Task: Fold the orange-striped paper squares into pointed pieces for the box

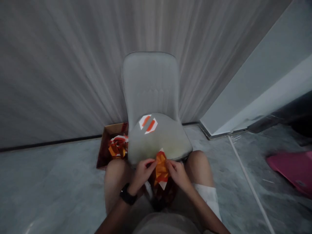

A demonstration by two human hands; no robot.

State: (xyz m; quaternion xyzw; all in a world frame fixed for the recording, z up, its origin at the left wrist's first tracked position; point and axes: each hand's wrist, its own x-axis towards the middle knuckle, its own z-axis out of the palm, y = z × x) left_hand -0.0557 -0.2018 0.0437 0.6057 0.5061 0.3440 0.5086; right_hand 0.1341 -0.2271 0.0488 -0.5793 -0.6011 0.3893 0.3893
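Note:
Between my two hands is a folded piece of orange, red and white paper (161, 167), pointed at top and bottom. My left hand (144, 171) pinches its left edge, and a black watch is on that wrist. On the opposite edge, my right hand (177, 172) grips the paper between thumb and fingers. The paper is held over my lap, just in front of the chair seat. Two white paper pieces with orange-red middles, one of them this white-and-orange piece (151, 126), lie side by side on the seat. Darker red and orange material shows below my hands, partly hidden.
A grey chair (151, 81) faces me, its back near the grey wall (73, 65). Left of it, a cardboard box (103, 146) on the floor holds crumpled or folded orange-and-red paper (118, 146). A pink object (292, 169) is at the far right.

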